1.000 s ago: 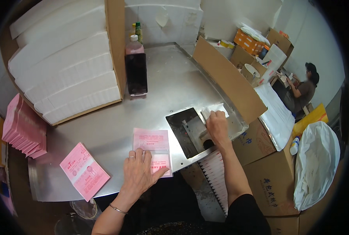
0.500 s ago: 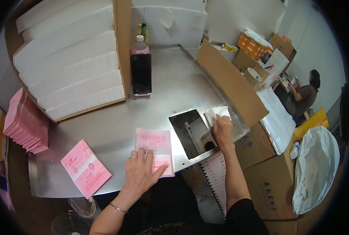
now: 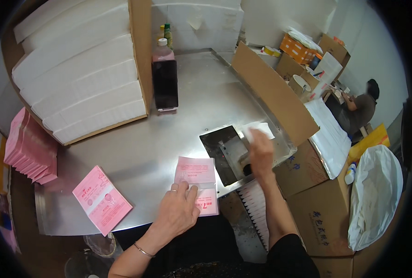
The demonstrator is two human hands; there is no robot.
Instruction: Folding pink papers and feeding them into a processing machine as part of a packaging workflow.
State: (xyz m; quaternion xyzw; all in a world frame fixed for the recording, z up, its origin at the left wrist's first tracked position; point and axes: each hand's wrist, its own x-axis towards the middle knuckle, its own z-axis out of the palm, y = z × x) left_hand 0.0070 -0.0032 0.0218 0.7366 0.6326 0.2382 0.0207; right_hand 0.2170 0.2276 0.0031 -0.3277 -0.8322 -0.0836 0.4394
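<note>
1. Pink packet (image 3: 196, 184): lies flat at the near edge of the steel table (image 3: 136, 153), just left of a dark tray (image 3: 225, 155). Its lower part is under the left hand (image 3: 178, 213).
2. Left hand: fingers spread, palm down, pressing the packet to the table. It pinches nothing.
3. Right hand (image 3: 260, 153): raised over the tray's right end, blurred; fingers seem loosely together, beside a white slip (image 3: 258, 131). Whether it pinches the slip I cannot tell.
4. Done, as far as shown: one pile of pink packets (image 3: 102, 199) lies flat to the left on the table; a larger lot (image 3: 30, 148) stands on edge at the far left (judged to be sorted stock, though which pile is finished cannot be told).
5. Left to do: the packet under the hand looks unfinished, in my judgement mid-handling. A carton of white stacks (image 3: 76, 78) stands at the back left, full.
6. Others: dark bottle (image 3: 165, 76) upright beside the carton; cardboard flap (image 3: 273, 95) right of the tray; a seated person (image 3: 358, 109) well apart, far right.
</note>
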